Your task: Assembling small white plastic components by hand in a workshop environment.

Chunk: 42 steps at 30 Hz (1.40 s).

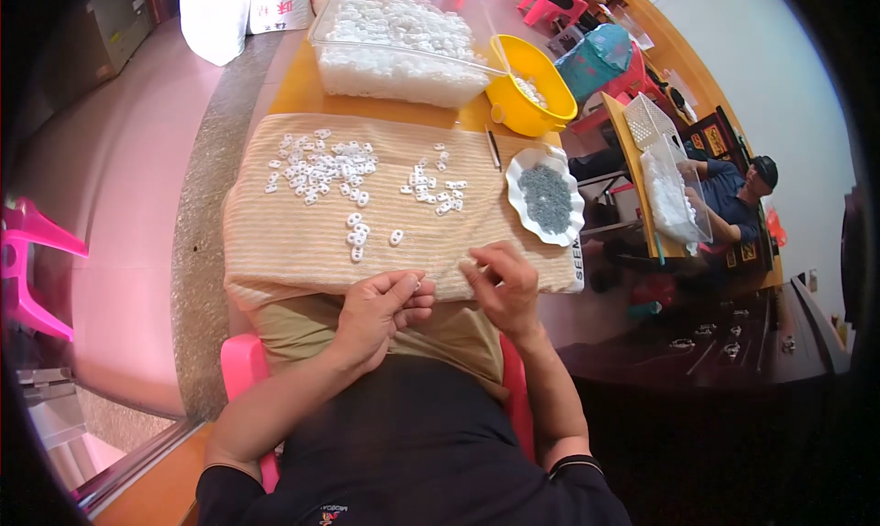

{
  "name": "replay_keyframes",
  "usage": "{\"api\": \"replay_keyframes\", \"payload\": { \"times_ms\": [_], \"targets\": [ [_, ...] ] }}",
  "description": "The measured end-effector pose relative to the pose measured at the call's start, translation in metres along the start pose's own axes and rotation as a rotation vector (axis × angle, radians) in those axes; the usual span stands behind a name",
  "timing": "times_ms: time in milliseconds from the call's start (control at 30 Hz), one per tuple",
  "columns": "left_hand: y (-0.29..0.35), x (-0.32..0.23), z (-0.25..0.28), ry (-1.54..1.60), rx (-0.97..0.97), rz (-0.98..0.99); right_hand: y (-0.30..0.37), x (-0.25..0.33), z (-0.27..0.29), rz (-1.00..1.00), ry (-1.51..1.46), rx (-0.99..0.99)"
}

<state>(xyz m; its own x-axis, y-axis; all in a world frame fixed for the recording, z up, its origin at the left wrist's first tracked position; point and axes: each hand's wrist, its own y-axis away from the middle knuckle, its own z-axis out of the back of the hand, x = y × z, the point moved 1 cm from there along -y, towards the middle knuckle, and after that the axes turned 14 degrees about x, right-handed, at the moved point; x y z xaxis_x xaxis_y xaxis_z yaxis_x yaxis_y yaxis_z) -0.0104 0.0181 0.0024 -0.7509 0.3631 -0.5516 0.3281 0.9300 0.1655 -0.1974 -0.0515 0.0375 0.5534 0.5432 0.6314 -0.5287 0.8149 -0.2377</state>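
My left hand (383,311) is closed in a pinch at the towel's near edge, with a bit of a small white plastic piece (419,285) showing between thumb and forefinger. To its right, my right hand (503,286) hovers with curled fingers; anything in them is too small to make out. Nearest the left hand lie a few loose white oval two-hole pieces (396,237). Farther back on the striped towel (302,260) are a big pile of such pieces (325,169) and a smaller group (426,182). A white scalloped dish (516,173) holds small grey bits (547,201).
A dark pen-like tool (494,148) lies beside the dish. Behind the towel stand a clear bin (403,54) heaped with white pieces and a yellow basin (555,114). Pink stools (32,269) stand around. At right another person (733,196) works at a second table.
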Motion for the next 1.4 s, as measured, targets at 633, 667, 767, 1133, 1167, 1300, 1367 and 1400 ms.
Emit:
{"api": "replay_keyframes", "payload": {
  "times_ms": [633, 667, 767, 1133, 1167, 1300, 1367, 1400],
  "targets": [
    [0.000, 0.005, 0.000, -0.086, -0.005, 0.064, 0.002, -0.071, 0.067, -0.399, 0.647, 0.078],
    [0.000, 0.005, 0.000, -0.087, -0.003, 0.064, 0.002, -0.072, 0.068, -0.390, 0.681, 0.087],
    [0.000, 0.005, 0.001, -0.099, -0.018, 0.069, -0.003, -0.071, 0.070, -0.403, 0.688, 0.112],
    [0.001, 0.005, 0.000, -0.117, -0.031, 0.074, -0.010, -0.077, 0.068, -0.350, 0.666, 0.164],
    [0.000, 0.005, 0.000, -0.117, -0.030, 0.073, -0.010, -0.079, 0.068, -0.313, 0.646, 0.141],
    [0.001, 0.006, 0.001, -0.115, -0.029, 0.078, -0.009, -0.082, 0.062, -0.260, 0.654, 0.110],
    [0.001, 0.006, 0.002, -0.119, -0.026, 0.078, -0.008, -0.084, 0.057, -0.205, 0.675, 0.035],
    [0.001, 0.006, 0.002, -0.115, -0.024, 0.078, -0.008, -0.085, 0.056, -0.205, 0.675, 0.034]
  ]
}}
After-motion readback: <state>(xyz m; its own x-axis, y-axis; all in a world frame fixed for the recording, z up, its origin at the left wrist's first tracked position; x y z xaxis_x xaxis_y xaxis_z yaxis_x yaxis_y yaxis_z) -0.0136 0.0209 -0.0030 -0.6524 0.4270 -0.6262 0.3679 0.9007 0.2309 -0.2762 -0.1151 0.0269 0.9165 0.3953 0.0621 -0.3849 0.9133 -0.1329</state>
